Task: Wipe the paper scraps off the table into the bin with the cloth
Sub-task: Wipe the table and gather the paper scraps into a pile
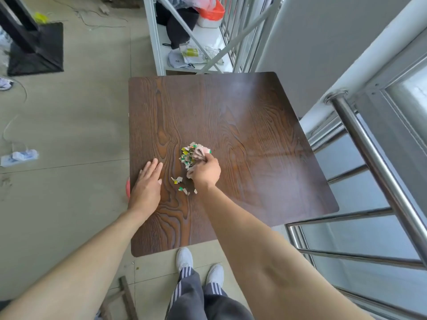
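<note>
A dark wooden table (pixel 242 125) fills the middle of the view. My right hand (pixel 205 170) is shut on a crumpled pinkish cloth (pixel 199 153) near the table's centre. A heap of small coloured paper scraps (pixel 186 155) lies against the cloth's left side. A few loose scraps (pixel 181 184) lie nearer to me, between my two hands. My left hand (pixel 147 183) rests flat and open on the table by its left edge. A sliver of something red, perhaps the bin (pixel 127 188), peeks out below the left edge beside that hand; most of it is hidden.
A steel railing (pixel 369 158) runs along the right of the table. A white shelf unit (pixel 184 42) with bags stands behind the far edge. My feet in white shoes (pixel 198 266) stand at the near edge. A black stand base (pixel 37 49) sits on the floor far left.
</note>
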A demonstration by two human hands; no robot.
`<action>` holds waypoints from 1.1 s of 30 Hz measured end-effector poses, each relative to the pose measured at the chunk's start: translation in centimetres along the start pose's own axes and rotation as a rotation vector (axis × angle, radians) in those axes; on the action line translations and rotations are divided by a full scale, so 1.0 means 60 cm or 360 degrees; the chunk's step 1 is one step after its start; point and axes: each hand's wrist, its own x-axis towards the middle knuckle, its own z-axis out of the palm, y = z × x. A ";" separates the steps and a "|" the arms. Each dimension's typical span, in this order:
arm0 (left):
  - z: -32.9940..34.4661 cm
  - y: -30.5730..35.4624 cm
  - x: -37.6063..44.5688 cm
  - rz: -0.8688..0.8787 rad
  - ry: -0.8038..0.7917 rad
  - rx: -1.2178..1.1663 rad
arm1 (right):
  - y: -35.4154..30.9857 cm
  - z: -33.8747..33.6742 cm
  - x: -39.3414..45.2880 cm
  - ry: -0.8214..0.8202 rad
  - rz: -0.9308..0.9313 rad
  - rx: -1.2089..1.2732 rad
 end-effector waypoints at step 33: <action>-0.014 0.022 -0.052 -0.0026 0.0204 -0.0029 | -0.091 0.110 -0.010 -0.0057 0.0240 0.0622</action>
